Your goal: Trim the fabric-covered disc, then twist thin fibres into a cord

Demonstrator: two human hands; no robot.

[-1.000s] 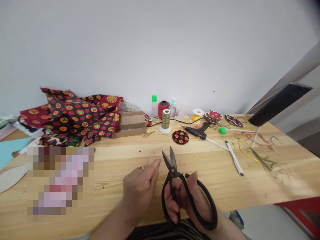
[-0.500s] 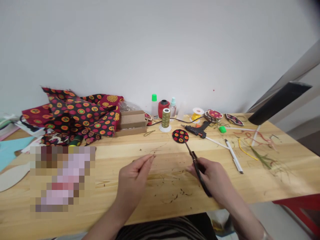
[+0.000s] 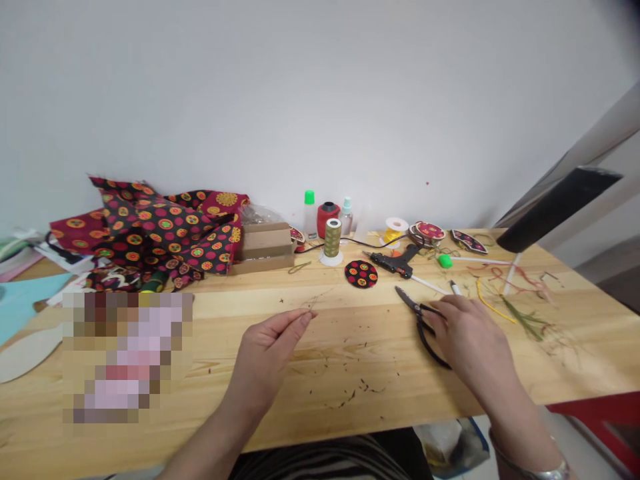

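My left hand [image 3: 273,357] is closed in a pinch over the middle of the table, with a fine dark thread [image 3: 320,297] running from its fingertips. To the right, my right hand [image 3: 473,333] has its fingers on one handle of the black-handled scissors [image 3: 419,317]. The scissors lie low at the tabletop, blades pointing up and left; the hand hides part of the handles. Beyond both hands, a round black fabric-covered disc [image 3: 361,274] with red and orange flower motifs lies flat. A white marker [image 3: 455,287] is mostly covered by my right hand.
A black glue gun [image 3: 395,261] lies behind the scissors. Spools such as the olive thread cone [image 3: 333,240], and bottles, line the wall. Patterned cloth [image 3: 165,223] is heaped left beside a cardboard box [image 3: 265,250]. Dark scraps [image 3: 363,387] litter the front; loose threads [image 3: 530,320] lie right.
My right hand has moved right with the scissors, away from the disc, and now lies over the marker. My left hand keeps its pinch, nearly unmoved.
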